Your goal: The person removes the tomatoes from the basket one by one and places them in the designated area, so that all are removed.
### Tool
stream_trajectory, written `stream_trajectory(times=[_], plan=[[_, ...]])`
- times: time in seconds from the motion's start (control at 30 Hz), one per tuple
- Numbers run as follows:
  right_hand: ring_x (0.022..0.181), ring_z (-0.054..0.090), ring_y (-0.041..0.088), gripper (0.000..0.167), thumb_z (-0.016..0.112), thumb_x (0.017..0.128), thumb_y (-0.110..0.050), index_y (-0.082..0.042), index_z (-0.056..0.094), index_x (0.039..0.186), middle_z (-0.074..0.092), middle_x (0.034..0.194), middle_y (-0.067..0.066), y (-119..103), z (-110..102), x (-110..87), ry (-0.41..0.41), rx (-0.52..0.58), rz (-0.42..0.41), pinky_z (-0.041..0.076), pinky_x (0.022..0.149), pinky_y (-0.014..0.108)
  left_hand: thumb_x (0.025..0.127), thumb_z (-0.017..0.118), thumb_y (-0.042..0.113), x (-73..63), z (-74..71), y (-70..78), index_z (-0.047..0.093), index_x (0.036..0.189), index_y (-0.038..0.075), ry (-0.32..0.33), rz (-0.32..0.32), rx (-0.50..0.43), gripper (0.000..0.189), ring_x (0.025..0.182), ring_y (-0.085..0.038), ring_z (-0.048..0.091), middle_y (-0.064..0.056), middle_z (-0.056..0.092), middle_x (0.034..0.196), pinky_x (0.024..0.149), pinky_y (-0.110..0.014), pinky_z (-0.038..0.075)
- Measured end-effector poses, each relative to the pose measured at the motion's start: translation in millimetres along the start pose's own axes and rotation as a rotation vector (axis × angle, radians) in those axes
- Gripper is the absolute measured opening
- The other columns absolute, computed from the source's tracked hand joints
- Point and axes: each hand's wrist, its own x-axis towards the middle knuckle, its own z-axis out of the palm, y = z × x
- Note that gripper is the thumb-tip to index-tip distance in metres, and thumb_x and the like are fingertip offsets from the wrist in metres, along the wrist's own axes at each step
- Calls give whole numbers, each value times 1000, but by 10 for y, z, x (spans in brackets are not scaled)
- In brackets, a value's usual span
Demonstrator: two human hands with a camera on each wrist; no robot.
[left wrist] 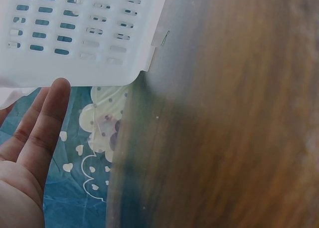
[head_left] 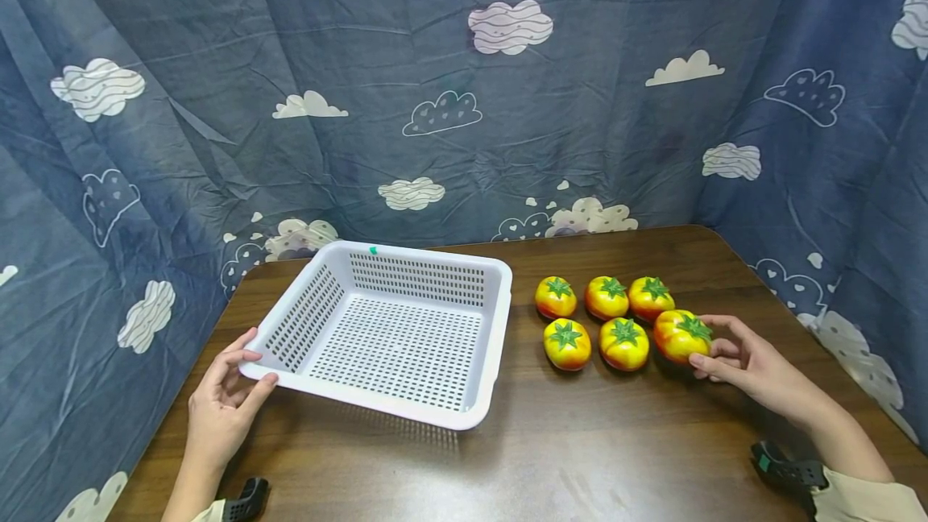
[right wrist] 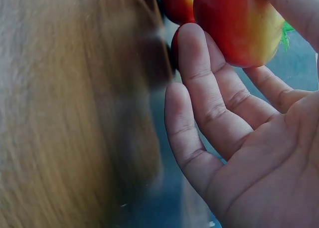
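Observation:
A white perforated plastic basket (head_left: 500,329) stands on the left of the table. My left hand (head_left: 221,405) holds its near left corner, thumb and fingers at the rim; in the left wrist view, fingers (left wrist: 52,118) reach the basket's edge. On the right, my right hand (head_left: 747,365) grips a yellow-red tomato (head_left: 677,337) with a green star-shaped top, between thumb and fingers. The right wrist view shows that tomato (right wrist: 234,28) at the fingertips, with the lower fingers extended below it. Its contact with the table cannot be made out.
Several similar tomatoes (head_left: 624,343) sit in two rows left of the held one, between it and the basket. The brown wooden table (head_left: 551,449) ends at a blue cloud-patterned curtain (head_left: 435,167) behind and at the sides.

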Motion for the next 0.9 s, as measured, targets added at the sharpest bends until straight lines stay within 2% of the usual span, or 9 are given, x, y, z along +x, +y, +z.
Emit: stream_trajectory(times=[0.23,0.5,0.9], plan=[[85,75,14,48,63,107,-4,-20,39,145,76,95,5,27,24,-8,3,-5,-13,61,76,20,85,76,-22,6,0,4,61,118,-12,1,-7,-3,38,115,6,70,3,62,154,79,-11,60],[85,75,12,54,63,107,-7,6,30,149,76,95,7,19,43,-1,-10,-36,20,60,76,19,84,76,-22,-4,8,12,62,118,-11,9,-16,5,38,112,5,71,-1,62,154,78,-11,61],[87,75,13,60,64,108,-10,5,28,153,74,96,9,49,62,12,-36,-41,66,57,76,18,85,77,-21,-3,12,5,62,118,-10,9,-29,11,37,114,6,70,-3,62,155,79,-11,61]])
